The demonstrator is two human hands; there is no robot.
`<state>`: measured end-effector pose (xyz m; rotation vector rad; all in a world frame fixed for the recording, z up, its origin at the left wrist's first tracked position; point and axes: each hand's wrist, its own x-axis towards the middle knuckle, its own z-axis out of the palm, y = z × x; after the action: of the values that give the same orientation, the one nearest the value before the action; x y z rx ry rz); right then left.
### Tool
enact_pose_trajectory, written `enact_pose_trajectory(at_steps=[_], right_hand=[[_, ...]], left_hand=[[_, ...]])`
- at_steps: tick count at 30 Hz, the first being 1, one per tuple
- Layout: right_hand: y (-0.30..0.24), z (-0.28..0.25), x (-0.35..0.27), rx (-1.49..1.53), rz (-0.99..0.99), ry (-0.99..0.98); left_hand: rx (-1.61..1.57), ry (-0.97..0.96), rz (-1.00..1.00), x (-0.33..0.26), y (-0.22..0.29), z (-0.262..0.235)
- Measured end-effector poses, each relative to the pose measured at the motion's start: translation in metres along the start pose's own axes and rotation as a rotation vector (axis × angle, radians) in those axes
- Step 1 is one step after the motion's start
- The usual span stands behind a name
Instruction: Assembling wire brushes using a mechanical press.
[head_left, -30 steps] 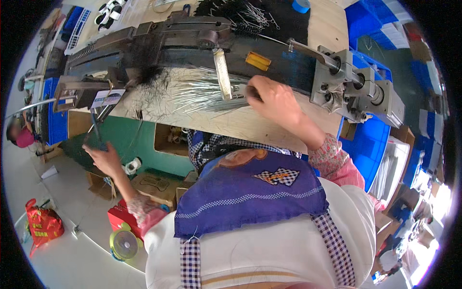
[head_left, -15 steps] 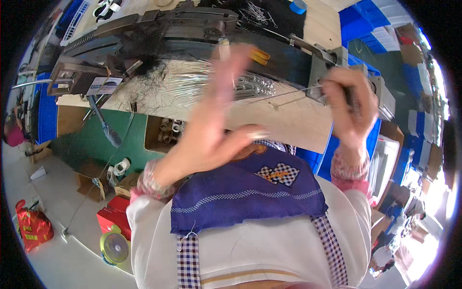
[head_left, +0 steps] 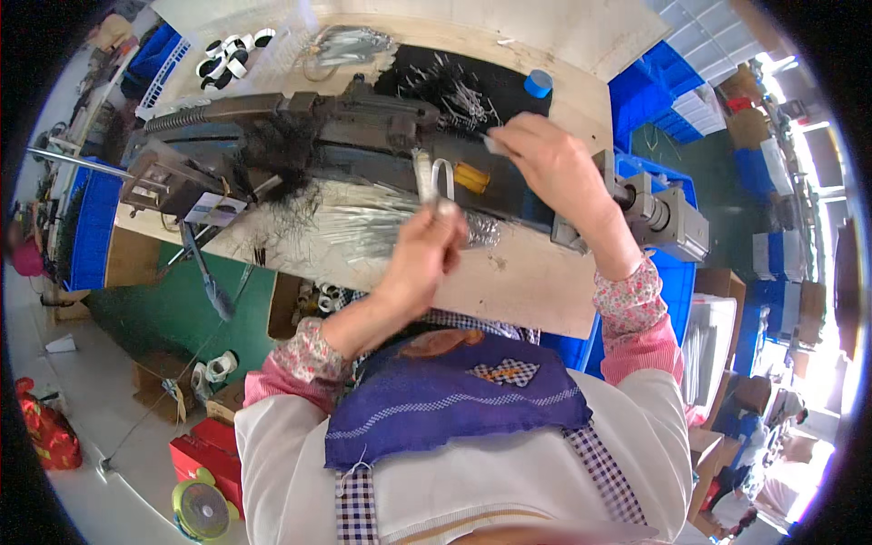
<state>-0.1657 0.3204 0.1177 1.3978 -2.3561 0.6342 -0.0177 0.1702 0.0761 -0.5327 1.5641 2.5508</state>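
Observation:
My left hand (head_left: 424, 250) is closed in a pinch in front of the machine, above a pile of thin silvery wire pieces (head_left: 363, 222). A hook-shaped silvery strip (head_left: 443, 171) rises from its fingertips, beside a pale upright piece (head_left: 423, 175) on the machine. My right hand (head_left: 552, 165) is over the machine's right part, fingers pressed together. A small pale bit shows at its fingertips, too small to name. The long dark machine (head_left: 354, 127) lies across the bench, with a yellow block (head_left: 470, 177) on it near my left hand.
Behind the machine, a black mat (head_left: 413, 77) bears more wire pieces (head_left: 468, 102) and a blue tape roll (head_left: 538, 84). Black and white rings (head_left: 236, 59) fill a clear tray at the far left. A motor-like cylinder (head_left: 658, 218) juts out at right. Blue crates (head_left: 640, 91) stand beyond.
My left hand, spread and blurred before, has closed with the hook-shaped strip at its fingers. My right hand has left the machine's right end and moved leftward and away. The view has shifted.

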Motion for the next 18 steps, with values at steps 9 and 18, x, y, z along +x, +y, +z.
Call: enact_pose_trajectory(at_steps=[9,18], right_hand=[[-0.005,0.003,0.006,-0.129,-0.03,-0.07],[0.045,0.029,0.066,-0.188,0.103,-0.103]], left_hand=[[-1.099,-0.469,0.177,-0.007,0.084,-0.076],[0.887,-0.361,0.462,0.058,0.042,-0.001]])
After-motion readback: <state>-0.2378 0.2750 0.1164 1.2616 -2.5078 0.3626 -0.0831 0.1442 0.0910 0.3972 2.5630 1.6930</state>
